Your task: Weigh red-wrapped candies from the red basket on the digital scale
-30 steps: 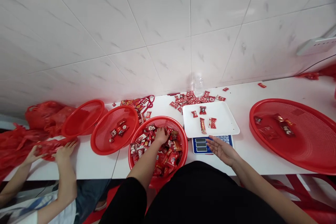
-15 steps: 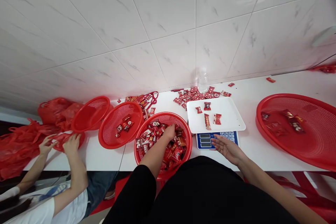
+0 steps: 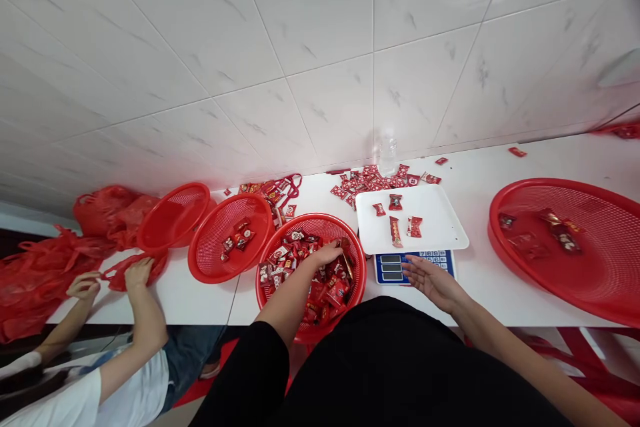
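Observation:
My left hand [image 3: 327, 255] is over the right part of a red mesh basket [image 3: 263, 293] heaped with red-wrapped candies [image 3: 283, 267]. Its fingers are closed on a dark, gold-edged wrapped candy [image 3: 347, 260], partly hidden by the hand. With fingers apart and nothing in it, my right hand [image 3: 431, 282] hovers by the blue keypad of a digital scale [image 3: 391, 269]. On top of the scale lies a white tray [image 3: 440, 217] bearing several wrapped candies [image 3: 395, 231], spaced apart from one another.
Small red packets [image 3: 367, 180] lie behind the tray near a clear bottle [image 3: 387, 155]. A large red basket [image 3: 505, 280] stands at right, a smaller one [image 3: 200, 267] at left. Farther left, a co-worker's hands [image 3: 139, 272] handle a red plastic bag [image 3: 117, 277] beside piled bags.
My left hand has shifted slightly right and come up among the candies, with a wrapped candy now at its fingers. My right hand stays nearly still. The co-worker's hands moved the red bag.

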### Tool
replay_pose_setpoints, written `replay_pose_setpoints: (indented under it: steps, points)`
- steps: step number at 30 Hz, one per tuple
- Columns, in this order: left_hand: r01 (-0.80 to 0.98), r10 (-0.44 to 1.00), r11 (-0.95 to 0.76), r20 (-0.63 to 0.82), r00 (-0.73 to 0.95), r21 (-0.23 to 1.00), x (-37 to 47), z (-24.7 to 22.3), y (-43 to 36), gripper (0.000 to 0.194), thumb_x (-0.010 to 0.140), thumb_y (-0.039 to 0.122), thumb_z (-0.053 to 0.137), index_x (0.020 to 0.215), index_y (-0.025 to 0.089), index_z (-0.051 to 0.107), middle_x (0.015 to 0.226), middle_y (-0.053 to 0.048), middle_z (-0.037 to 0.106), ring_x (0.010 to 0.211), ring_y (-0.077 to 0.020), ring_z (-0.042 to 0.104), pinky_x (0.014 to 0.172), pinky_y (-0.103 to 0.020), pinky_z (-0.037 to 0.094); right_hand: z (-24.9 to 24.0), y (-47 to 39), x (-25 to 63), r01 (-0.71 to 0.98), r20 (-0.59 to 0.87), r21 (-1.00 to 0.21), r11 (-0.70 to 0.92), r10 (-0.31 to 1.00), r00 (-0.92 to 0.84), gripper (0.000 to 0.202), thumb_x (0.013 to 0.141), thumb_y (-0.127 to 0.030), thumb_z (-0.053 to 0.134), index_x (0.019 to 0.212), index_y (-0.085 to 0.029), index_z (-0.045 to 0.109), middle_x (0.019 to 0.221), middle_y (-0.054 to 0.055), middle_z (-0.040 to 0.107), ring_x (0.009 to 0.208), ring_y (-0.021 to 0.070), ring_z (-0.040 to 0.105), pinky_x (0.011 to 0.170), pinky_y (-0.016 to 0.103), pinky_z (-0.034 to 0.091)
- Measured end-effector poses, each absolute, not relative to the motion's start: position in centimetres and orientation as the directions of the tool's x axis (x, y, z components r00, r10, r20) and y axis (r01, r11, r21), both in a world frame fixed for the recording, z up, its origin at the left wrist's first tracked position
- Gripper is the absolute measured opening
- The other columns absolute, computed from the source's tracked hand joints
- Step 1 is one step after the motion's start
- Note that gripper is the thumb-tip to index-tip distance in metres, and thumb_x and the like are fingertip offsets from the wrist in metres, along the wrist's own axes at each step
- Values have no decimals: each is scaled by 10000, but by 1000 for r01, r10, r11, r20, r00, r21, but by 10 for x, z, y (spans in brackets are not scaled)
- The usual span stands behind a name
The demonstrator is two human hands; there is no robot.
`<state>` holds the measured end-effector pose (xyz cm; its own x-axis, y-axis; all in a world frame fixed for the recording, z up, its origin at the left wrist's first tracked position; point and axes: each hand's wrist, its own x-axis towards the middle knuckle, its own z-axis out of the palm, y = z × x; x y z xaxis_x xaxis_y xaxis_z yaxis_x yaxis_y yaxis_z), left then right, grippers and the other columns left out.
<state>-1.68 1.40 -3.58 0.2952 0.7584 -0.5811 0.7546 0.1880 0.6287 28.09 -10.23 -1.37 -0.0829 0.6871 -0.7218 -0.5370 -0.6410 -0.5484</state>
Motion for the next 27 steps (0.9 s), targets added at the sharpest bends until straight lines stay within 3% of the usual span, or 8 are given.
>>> replay_pose_setpoints:
  steps: [6, 14, 21, 27]
  points:
    - [578, 729, 248, -543, 418, 778, -19, -39, 6, 540, 688, 243, 593, 1219, 168, 530, 1192, -69, 601, 1073, -247, 555, 939, -335, 417, -16, -100, 281, -531, -724, -548, -646, 684, -86, 250, 772, -295, 664, 995, -193, 617, 957, 75, 696, 785, 145, 664, 676, 231, 570]
    - [512, 804, 199, -439, 402, 835, -22, -49, 3, 486, 676, 227, 638, 1151, 145, 575, 1129, -79, 635, 1018, -239, 589, 930, -354, 426, -16, -99, 281, -540, -727, -538, -647, 680, -90, 257, 765, -294, 672, 997, -195, 625, 922, 65, 695, 749, 132, 655, 633, 213, 563]
    - [577, 901, 175, -366, 232, 798, -23, -31, 8, 310, 685, 187, 624, 991, 137, 637, 1015, -87, 673, 924, -225, 614, 874, -330, 449, -15, -100, 281, -540, -734, -539, -646, 675, -76, 258, 762, -293, 675, 995, -194, 627, 941, 73, 693, 753, 134, 654, 627, 212, 563]
    - [432, 922, 341, -388, 21, 835, -41, -17, 17, 284, 682, 326, 671, 903, 158, 613, 832, -35, 672, 752, -171, 611, 747, -297, 476, -14, -100, 282, -540, -733, -540, -645, 676, -75, 254, 758, -293, 680, 988, -200, 628, 932, 66, 693, 751, 134, 653, 623, 215, 566]
